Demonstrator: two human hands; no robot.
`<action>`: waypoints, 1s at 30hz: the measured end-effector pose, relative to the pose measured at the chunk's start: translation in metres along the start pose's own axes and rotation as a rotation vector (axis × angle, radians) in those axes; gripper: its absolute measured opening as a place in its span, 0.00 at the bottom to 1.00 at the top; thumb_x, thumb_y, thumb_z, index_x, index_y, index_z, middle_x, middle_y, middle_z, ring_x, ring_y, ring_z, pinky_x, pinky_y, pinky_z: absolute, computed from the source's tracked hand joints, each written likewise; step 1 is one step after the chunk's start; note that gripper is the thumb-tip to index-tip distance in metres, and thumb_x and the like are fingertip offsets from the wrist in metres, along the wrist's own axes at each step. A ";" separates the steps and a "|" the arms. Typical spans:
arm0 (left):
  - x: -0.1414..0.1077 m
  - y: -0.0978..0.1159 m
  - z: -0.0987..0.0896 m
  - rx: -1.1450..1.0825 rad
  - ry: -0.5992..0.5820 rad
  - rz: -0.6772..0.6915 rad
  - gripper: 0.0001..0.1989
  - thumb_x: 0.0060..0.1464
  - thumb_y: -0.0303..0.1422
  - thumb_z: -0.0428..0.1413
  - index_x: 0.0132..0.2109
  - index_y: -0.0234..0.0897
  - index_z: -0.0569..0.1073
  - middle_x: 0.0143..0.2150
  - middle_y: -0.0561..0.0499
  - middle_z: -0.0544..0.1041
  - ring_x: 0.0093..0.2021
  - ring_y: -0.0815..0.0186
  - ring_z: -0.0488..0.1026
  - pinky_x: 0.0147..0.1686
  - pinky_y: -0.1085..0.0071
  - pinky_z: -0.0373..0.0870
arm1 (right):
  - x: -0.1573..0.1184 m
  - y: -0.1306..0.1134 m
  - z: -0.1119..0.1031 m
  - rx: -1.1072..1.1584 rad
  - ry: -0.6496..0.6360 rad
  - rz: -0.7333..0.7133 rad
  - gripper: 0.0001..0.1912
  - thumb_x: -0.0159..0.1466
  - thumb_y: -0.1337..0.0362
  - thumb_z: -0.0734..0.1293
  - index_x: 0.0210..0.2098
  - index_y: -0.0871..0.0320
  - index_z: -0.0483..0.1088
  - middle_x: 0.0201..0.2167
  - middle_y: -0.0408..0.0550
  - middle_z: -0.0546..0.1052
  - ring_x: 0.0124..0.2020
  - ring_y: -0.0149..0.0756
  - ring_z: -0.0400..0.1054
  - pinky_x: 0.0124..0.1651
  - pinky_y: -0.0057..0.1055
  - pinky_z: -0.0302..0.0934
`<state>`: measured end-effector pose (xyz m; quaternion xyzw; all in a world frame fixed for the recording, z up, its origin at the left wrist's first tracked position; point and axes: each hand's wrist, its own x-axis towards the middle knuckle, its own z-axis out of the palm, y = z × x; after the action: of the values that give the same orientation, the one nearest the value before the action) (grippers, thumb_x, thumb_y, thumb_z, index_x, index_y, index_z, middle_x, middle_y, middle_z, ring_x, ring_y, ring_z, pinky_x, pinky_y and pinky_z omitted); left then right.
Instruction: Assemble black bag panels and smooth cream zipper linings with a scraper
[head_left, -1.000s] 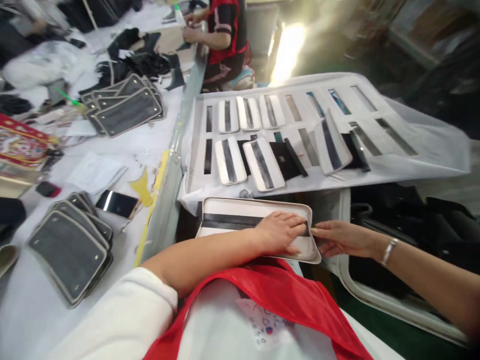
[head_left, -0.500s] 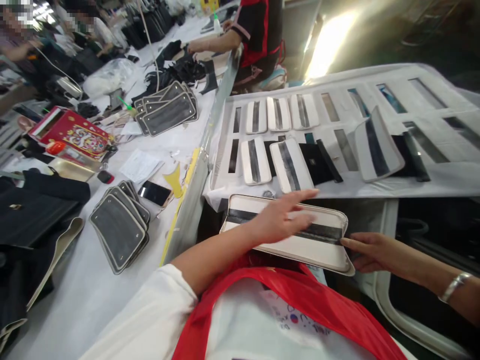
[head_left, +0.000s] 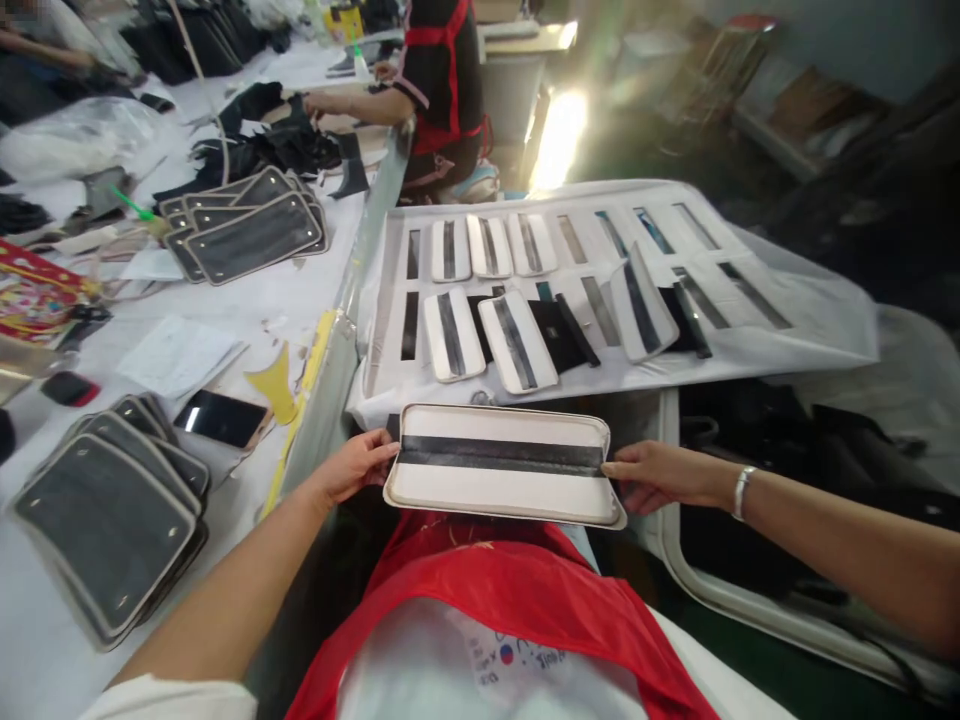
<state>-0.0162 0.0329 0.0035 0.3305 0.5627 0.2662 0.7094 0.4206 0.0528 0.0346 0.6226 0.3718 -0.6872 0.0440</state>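
A long white panel with rounded corners and a black strip along its middle (head_left: 502, 487) is held level in front of my red apron. My left hand (head_left: 361, 464) pinches its left end at the strip. At the opposite end, my right hand (head_left: 646, 476) grips the edge, thumb on the strip and fingers partly hidden below. Beyond it, several smaller white pieces with dark strips, one of them a white panel (head_left: 517, 340), lie on a white slotted rack (head_left: 600, 375). One folded white piece (head_left: 642, 308) stands partly raised on the right of the rack.
On the left table (head_left: 247, 300) are stacked dark panels (head_left: 105, 525), more dark panels (head_left: 255, 238), a phone (head_left: 223, 418), a yellow tool (head_left: 274, 385) and papers (head_left: 178, 355). A co-worker (head_left: 442, 90) is at the table's far side. A metal frame (head_left: 670, 520) stands at the right.
My left hand has moved off the panel's middle to its left end and now grips it. The panel appears more level, and the view has shifted to the right.
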 end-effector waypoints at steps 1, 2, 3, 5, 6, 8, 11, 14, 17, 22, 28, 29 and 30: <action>0.001 0.003 -0.001 0.041 -0.012 -0.015 0.21 0.44 0.43 0.63 0.30 0.37 0.58 0.23 0.59 0.66 0.20 0.75 0.63 0.22 0.78 0.64 | 0.002 0.001 -0.002 0.020 -0.004 0.009 0.23 0.51 0.48 0.72 0.28 0.61 0.63 0.24 0.44 0.71 0.23 0.29 0.70 0.26 0.24 0.65; 0.002 0.006 -0.001 0.091 -0.019 -0.026 0.21 0.44 0.44 0.62 0.30 0.37 0.58 0.22 0.59 0.65 0.20 0.75 0.63 0.21 0.78 0.64 | 0.005 0.003 -0.003 0.046 -0.003 0.019 0.24 0.49 0.47 0.73 0.27 0.61 0.63 0.22 0.43 0.71 0.22 0.29 0.69 0.26 0.24 0.65; 0.002 0.010 -0.001 0.145 -0.020 -0.031 0.22 0.45 0.45 0.61 0.30 0.37 0.58 0.22 0.60 0.65 0.20 0.74 0.63 0.21 0.78 0.63 | 0.007 0.004 -0.003 0.073 0.002 0.021 0.25 0.48 0.47 0.73 0.26 0.60 0.63 0.21 0.43 0.71 0.22 0.29 0.69 0.25 0.24 0.65; 0.001 0.018 0.000 0.257 -0.010 -0.032 0.21 0.46 0.47 0.59 0.29 0.37 0.57 0.23 0.60 0.64 0.22 0.73 0.64 0.22 0.77 0.64 | 0.010 0.007 -0.001 0.105 0.019 -0.005 0.25 0.47 0.46 0.74 0.25 0.60 0.62 0.20 0.42 0.71 0.21 0.28 0.68 0.24 0.24 0.65; 0.000 0.023 0.000 0.316 -0.004 -0.030 0.21 0.47 0.47 0.58 0.30 0.38 0.58 0.23 0.59 0.64 0.23 0.72 0.65 0.23 0.76 0.65 | 0.010 0.008 0.001 0.120 0.033 -0.025 0.25 0.47 0.46 0.74 0.25 0.60 0.61 0.20 0.42 0.71 0.20 0.28 0.68 0.24 0.23 0.64; -0.002 0.031 0.002 0.462 0.003 -0.025 0.20 0.48 0.48 0.55 0.30 0.38 0.59 0.24 0.58 0.64 0.24 0.69 0.66 0.24 0.73 0.66 | 0.010 0.011 0.006 0.124 0.093 -0.064 0.25 0.47 0.46 0.73 0.24 0.59 0.60 0.19 0.42 0.71 0.19 0.27 0.67 0.23 0.23 0.62; -0.005 0.044 0.007 0.834 0.077 0.081 0.17 0.47 0.46 0.55 0.30 0.37 0.63 0.26 0.54 0.67 0.28 0.64 0.68 0.30 0.67 0.69 | 0.006 0.016 0.011 0.029 0.204 -0.115 0.24 0.49 0.46 0.72 0.22 0.58 0.60 0.18 0.41 0.70 0.17 0.26 0.65 0.21 0.23 0.59; -0.002 0.057 0.025 1.176 0.269 0.417 0.16 0.46 0.40 0.56 0.41 0.35 0.68 0.43 0.45 0.72 0.46 0.55 0.69 0.48 0.59 0.66 | 0.003 0.012 0.010 -0.224 0.378 -0.269 0.24 0.53 0.45 0.68 0.21 0.57 0.57 0.16 0.39 0.66 0.16 0.26 0.60 0.20 0.24 0.52; 0.014 0.067 0.059 1.320 0.346 0.704 0.22 0.50 0.37 0.53 0.52 0.34 0.64 0.55 0.41 0.68 0.57 0.56 0.62 0.59 0.59 0.56 | 0.004 -0.010 0.013 -0.555 0.779 -0.577 0.21 0.59 0.48 0.65 0.22 0.57 0.58 0.18 0.39 0.64 0.20 0.28 0.59 0.24 0.27 0.51; 0.054 0.080 0.101 1.470 0.081 0.636 0.25 0.50 0.37 0.54 0.55 0.35 0.65 0.52 0.43 0.73 0.51 0.56 0.70 0.53 0.61 0.63 | 0.021 -0.059 0.038 -1.083 0.879 -0.973 0.11 0.62 0.59 0.65 0.39 0.60 0.66 0.36 0.51 0.73 0.39 0.42 0.66 0.42 0.35 0.56; 0.063 0.092 0.102 1.491 -0.105 0.510 0.18 0.51 0.36 0.51 0.50 0.39 0.71 0.42 0.49 0.78 0.40 0.60 0.75 0.40 0.70 0.68 | 0.040 -0.073 0.039 -1.047 0.693 -1.042 0.13 0.61 0.64 0.65 0.45 0.61 0.67 0.41 0.53 0.73 0.44 0.43 0.66 0.47 0.37 0.57; 0.064 0.093 0.101 1.478 -0.135 0.516 0.17 0.51 0.35 0.51 0.48 0.40 0.72 0.41 0.50 0.78 0.39 0.61 0.75 0.39 0.71 0.68 | 0.042 -0.074 0.037 -0.988 0.642 -1.040 0.12 0.60 0.65 0.65 0.44 0.61 0.68 0.40 0.52 0.74 0.42 0.42 0.67 0.46 0.36 0.58; 0.064 0.093 0.102 1.466 -0.155 0.523 0.16 0.50 0.34 0.51 0.47 0.40 0.73 0.40 0.50 0.79 0.38 0.61 0.75 0.38 0.71 0.68 | 0.043 -0.076 0.036 -0.921 0.583 -1.038 0.12 0.59 0.67 0.65 0.43 0.60 0.68 0.39 0.51 0.74 0.41 0.40 0.67 0.44 0.34 0.59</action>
<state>0.0967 0.1228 0.0500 0.8544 0.4475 -0.0387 0.2614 0.3420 0.1044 0.0289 0.4426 0.8640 -0.2020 -0.1298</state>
